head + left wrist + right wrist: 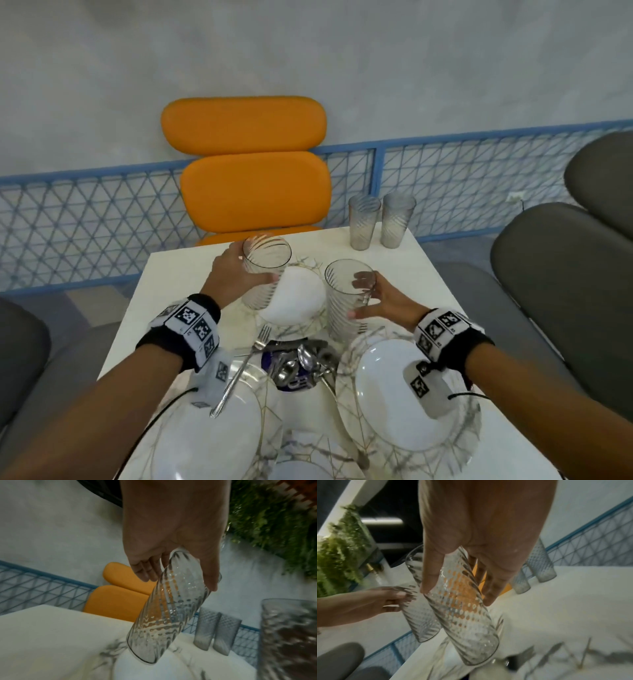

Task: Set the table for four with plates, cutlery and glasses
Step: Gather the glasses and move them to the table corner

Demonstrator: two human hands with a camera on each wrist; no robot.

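Note:
My left hand [236,270] grips a ribbed clear glass [263,270], tilted and held above the far white plate [294,301]; in the left wrist view that glass [164,609] hangs from my fingers [145,569]. My right hand [380,301] holds a second ribbed glass [342,298] upright over the table's middle, seen as a glass [462,609] in the right wrist view. Two more glasses [380,222] stand at the table's far right corner. A fork [243,366] leans on the near left plate [219,442]. Spoons and other cutlery [305,363] lie heaped on a dark blue holder.
The white table [178,284] also carries a plate at the right [400,401] and one at the near edge [301,469]. An orange chair [250,164] stands at the far side, grey seats [561,274] left and right. A blue mesh railing [85,219] runs behind.

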